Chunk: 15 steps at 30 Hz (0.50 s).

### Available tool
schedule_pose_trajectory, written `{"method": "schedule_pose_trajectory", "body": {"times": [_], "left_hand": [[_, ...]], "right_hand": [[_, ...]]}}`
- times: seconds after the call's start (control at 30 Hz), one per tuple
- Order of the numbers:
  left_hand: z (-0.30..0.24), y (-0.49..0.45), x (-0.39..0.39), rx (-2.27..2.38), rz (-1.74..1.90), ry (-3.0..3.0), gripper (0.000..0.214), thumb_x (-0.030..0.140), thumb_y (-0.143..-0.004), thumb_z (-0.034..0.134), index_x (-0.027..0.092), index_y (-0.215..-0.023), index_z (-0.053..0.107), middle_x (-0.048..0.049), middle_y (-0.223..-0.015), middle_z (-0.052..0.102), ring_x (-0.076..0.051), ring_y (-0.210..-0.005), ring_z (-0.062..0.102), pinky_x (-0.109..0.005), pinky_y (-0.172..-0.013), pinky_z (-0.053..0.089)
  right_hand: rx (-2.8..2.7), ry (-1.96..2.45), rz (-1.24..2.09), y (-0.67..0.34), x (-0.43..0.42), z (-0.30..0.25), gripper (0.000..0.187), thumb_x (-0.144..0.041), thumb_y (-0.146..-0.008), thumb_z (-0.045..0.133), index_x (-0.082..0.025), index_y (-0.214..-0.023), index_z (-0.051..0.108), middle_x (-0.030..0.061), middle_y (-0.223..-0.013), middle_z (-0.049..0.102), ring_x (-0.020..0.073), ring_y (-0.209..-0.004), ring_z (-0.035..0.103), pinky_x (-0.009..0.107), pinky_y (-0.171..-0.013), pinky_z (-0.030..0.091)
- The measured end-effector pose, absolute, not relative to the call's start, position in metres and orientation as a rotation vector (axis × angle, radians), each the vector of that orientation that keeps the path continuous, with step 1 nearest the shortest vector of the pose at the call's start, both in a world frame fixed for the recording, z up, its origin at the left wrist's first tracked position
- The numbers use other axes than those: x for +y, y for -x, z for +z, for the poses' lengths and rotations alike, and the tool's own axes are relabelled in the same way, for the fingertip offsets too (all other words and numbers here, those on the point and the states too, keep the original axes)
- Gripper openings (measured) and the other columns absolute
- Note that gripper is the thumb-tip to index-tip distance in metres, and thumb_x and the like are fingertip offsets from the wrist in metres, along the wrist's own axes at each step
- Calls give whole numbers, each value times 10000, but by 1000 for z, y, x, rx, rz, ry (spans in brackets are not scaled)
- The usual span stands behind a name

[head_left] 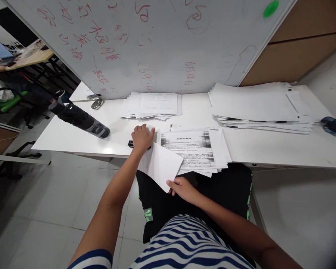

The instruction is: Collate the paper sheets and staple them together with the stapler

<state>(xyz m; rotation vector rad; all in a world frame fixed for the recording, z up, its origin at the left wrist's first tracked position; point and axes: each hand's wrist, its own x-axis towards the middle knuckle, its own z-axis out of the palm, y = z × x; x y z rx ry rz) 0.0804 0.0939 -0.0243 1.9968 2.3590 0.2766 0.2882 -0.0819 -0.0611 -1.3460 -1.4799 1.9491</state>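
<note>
My left hand [142,139] is closed over a small black stapler [130,144] on the table near its front edge; the hand covers most of it. White blank-faced paper [161,164] reaches from beside that hand over the table edge, slightly bent. My right hand [182,188] pinches its near corner between thumb and fingers, above my lap. Whether the paper's far corner lies inside the stapler is hidden. Just right of it, a loose stack of printed sheets [187,149] with dark smudged margins overhangs the edge a little.
Behind my left hand is a smaller paper pile [156,104]; a larger one [252,104] lies to the right. A dark bottle [81,121] stands at left, near a grey object [97,104]. The whiteboard [162,48] borders the back. A dark blue object [333,126] sits far right.
</note>
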Motion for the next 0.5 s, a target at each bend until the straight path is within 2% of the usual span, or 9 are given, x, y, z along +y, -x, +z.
{"method": "schedule_pose_trajectory", "body": {"times": [0.3, 0.43, 0.5], "left_hand": [[-23, -79, 93, 2386, 331, -1949, 523, 560, -955, 380, 176, -1230, 603, -172, -1261, 627, -333, -1228, 505, -463, -956, 416], [-19, -75, 91, 2346, 575, -1840, 498, 548, -946, 407, 174, -1166, 651, -154, -1178, 681, -326, -1155, 569, -453, -932, 428], [-15, -73, 85, 2321, 814, -1784, 471, 489, -979, 342, 186, -1106, 678, -133, -1127, 704, -295, -1111, 602, -432, -932, 433]], "right_hand": [[-1413, 1433, 1721, -286, -97, -72, 465, -617, -874, 467, -211, -653, 523, 4, -585, 601, 145, -526, 577, 266, -564, 415], [-1419, 1479, 1451, -286, -98, -70, 497, -646, -879, 458, -236, -599, 427, -24, -479, 518, 163, -500, 584, 275, -554, 398], [-1339, 1458, 1453, -285, -96, -69, 516, -689, -843, 483, -239, -596, 423, -31, -483, 502, 161, -460, 572, 269, -497, 373]]}}
